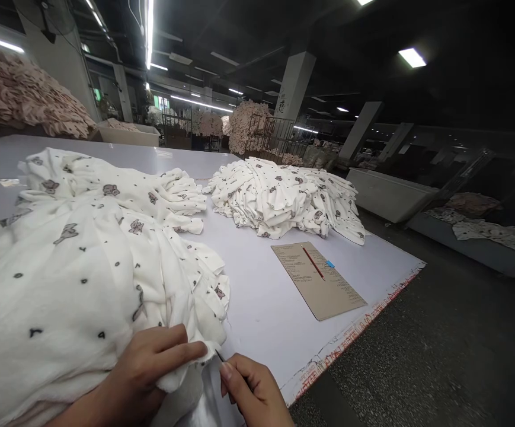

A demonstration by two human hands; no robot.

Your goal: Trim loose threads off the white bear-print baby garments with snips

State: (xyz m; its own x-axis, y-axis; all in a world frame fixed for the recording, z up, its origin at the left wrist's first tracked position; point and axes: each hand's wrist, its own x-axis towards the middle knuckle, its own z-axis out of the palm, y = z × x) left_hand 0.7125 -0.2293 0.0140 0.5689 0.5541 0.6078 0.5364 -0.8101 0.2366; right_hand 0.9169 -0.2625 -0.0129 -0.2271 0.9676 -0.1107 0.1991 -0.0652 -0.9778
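My left hand pinches the edge of a white, soft garment printed with small grey animals, letters and dots. This garment lies on a heap of the same cloth on the left of the table. Close by, my right hand is closed around a small dark pointed tool. Only its thin tip shows, right by the cloth edge, and I cannot tell whether they touch. The rest of the tool is hidden in my fingers.
A second pile of printed white garments lies farther back on the white table. Nearer the right edge is a brown cardboard sheet with writing, a dark red pencil and a blue clip. A white bin stands beyond.
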